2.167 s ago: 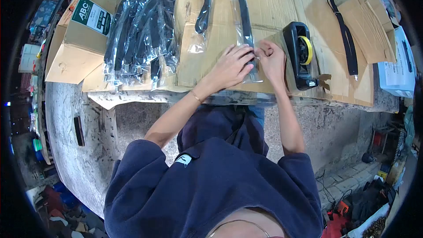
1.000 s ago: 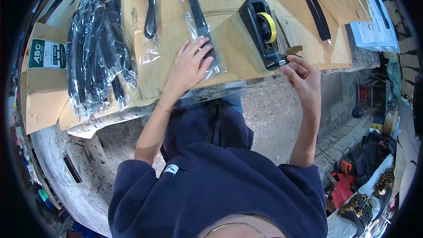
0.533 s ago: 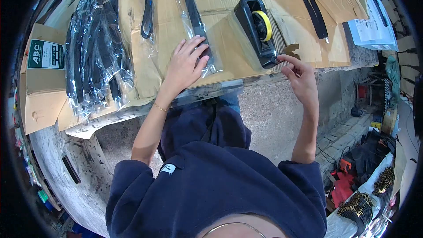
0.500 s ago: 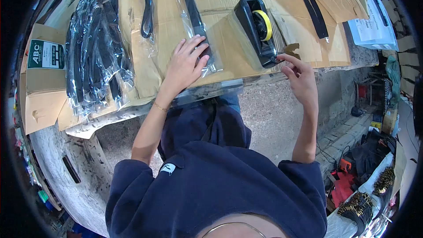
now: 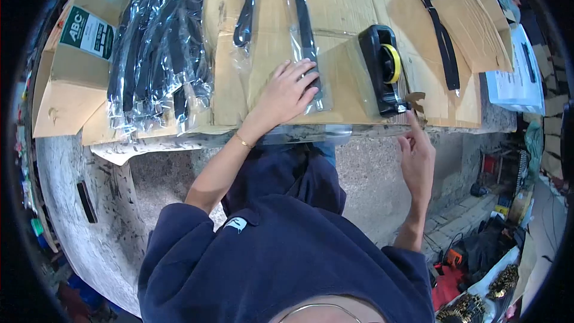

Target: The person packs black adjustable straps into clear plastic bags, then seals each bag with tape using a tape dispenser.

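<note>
The right hand (image 5: 418, 158) has changed shape: half a second ago its thumb and forefinger bent close together at the nose of the tape dispenser (image 5: 375, 63); now the forefinger points straight out, with the thumb apart and the other fingers curled. The fingertip is right at the dispenser's nose, though from here I can't tell whether it touches.

The left hand (image 5: 286, 94) stays spread flat over the near end of a bagged black strap (image 5: 302, 18), thumb apart, pressing rather than gripping. That strap lies lengthwise on the cardboard sheet (image 5: 341, 9), between the dispenser and a second bagged strap (image 5: 244, 21).

To me this looks like the tape-fetching step. The next move calls for a sure pinch on the tape's loose end while the left hand keeps the bag flat.

Farther off sit a heap of bagged straps (image 5: 161, 48) and an unbagged strap (image 5: 443, 42).
</note>
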`<state>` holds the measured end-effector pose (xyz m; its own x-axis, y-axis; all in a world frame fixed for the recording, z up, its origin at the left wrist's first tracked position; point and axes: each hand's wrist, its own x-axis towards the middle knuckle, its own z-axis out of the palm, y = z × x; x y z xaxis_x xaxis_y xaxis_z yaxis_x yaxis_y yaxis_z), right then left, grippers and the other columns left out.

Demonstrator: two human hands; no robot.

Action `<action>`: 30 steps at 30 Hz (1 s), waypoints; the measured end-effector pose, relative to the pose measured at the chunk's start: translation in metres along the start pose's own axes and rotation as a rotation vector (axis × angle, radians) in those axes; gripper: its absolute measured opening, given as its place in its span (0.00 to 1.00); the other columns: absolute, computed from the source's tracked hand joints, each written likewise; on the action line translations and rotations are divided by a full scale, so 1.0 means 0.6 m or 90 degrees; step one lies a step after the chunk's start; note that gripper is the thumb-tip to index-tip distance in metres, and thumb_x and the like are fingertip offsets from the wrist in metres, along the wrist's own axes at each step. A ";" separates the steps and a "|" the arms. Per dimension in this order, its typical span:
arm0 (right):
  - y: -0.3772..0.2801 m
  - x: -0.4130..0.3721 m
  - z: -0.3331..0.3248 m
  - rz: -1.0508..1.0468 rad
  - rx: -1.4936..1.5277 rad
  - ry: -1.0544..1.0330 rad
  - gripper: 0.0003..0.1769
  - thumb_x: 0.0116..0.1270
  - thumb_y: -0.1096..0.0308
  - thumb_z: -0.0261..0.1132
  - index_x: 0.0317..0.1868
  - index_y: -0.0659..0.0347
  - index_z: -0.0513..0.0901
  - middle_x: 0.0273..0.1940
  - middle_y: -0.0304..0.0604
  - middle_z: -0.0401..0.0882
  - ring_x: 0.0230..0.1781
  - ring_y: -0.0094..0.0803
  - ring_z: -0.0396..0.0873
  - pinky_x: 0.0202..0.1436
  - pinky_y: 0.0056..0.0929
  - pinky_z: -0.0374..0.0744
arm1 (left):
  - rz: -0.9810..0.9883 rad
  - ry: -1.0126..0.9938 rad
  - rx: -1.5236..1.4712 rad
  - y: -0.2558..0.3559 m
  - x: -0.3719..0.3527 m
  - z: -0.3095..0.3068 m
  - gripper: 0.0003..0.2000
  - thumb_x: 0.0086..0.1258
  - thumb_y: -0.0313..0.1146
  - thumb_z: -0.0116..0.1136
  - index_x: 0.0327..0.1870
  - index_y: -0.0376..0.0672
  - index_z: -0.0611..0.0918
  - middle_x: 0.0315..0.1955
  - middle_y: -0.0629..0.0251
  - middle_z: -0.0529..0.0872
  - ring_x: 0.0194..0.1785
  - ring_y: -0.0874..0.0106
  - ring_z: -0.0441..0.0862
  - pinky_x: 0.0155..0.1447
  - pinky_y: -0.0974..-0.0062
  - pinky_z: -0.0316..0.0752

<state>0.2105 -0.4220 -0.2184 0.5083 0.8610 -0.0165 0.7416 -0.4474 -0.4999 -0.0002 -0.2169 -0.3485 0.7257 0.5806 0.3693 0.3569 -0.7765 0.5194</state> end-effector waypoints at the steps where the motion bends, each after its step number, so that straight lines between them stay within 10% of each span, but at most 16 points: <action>1: -0.013 -0.008 0.000 0.008 0.022 0.049 0.21 0.62 0.77 0.64 0.57 0.60 0.81 0.34 0.50 0.79 0.32 0.35 0.77 0.42 0.32 0.75 | -0.003 -0.003 0.042 0.007 0.000 -0.004 0.17 0.70 0.41 0.53 0.53 0.39 0.80 0.61 0.58 0.76 0.70 0.61 0.66 0.74 0.48 0.55; 11: -0.073 0.117 0.116 -0.174 0.296 0.081 0.09 0.64 0.72 0.68 0.42 0.68 0.85 0.33 0.40 0.80 0.33 0.29 0.78 0.41 0.24 0.76 | -0.003 0.009 0.070 0.005 -0.009 0.000 0.17 0.71 0.43 0.53 0.54 0.43 0.79 0.61 0.61 0.75 0.72 0.63 0.64 0.75 0.44 0.50; 19: -0.097 0.241 0.199 0.265 0.979 -0.483 0.20 0.77 0.63 0.53 0.62 0.70 0.71 0.16 0.25 0.54 0.14 0.15 0.52 0.22 0.18 0.58 | 0.005 0.012 0.082 0.006 -0.008 0.004 0.18 0.70 0.43 0.54 0.54 0.42 0.79 0.60 0.59 0.75 0.71 0.62 0.66 0.73 0.42 0.52; 30: -0.087 0.278 0.238 0.327 0.995 -0.538 0.20 0.78 0.67 0.49 0.62 0.71 0.71 0.15 0.25 0.55 0.12 0.15 0.52 0.19 0.16 0.57 | 0.019 0.043 0.087 0.006 -0.006 0.005 0.18 0.68 0.45 0.55 0.50 0.42 0.81 0.57 0.59 0.78 0.68 0.63 0.69 0.71 0.40 0.54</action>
<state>0.1941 -0.2207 -0.3187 -0.1672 0.8267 -0.5372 -0.6776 -0.4921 -0.5465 -0.0001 -0.2225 -0.3503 0.6973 0.5681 0.4371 0.4158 -0.8173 0.3989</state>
